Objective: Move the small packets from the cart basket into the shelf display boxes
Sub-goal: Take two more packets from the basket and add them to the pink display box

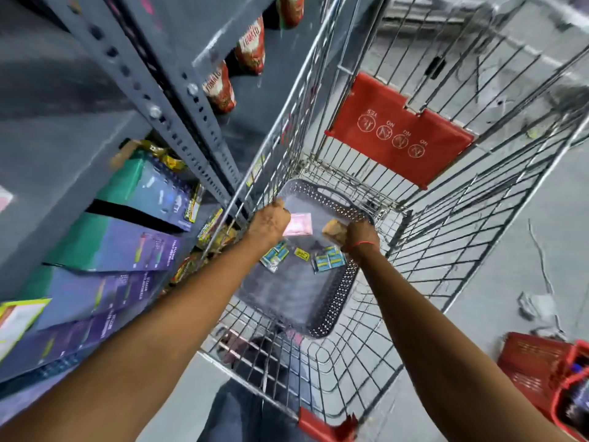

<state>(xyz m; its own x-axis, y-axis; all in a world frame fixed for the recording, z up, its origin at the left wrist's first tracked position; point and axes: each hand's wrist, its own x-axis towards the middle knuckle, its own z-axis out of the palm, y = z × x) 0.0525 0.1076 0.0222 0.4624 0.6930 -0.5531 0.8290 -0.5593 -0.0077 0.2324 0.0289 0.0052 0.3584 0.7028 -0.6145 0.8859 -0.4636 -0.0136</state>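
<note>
A grey perforated basket lies inside the wire cart. Both my arms reach down into it. My left hand is closed on a pink packet near the basket's far end. My right hand is closed on a tan packet. Blue-green packets and a small yellow packet lie loose on the basket floor just below my hands. Purple and teal display boxes fill the shelf on the left.
Grey metal shelving stands tight against the cart's left side, with red tomato pouches on a lower level. The cart's red child-seat flap is at its far end. A red shopping basket sits on the floor at right.
</note>
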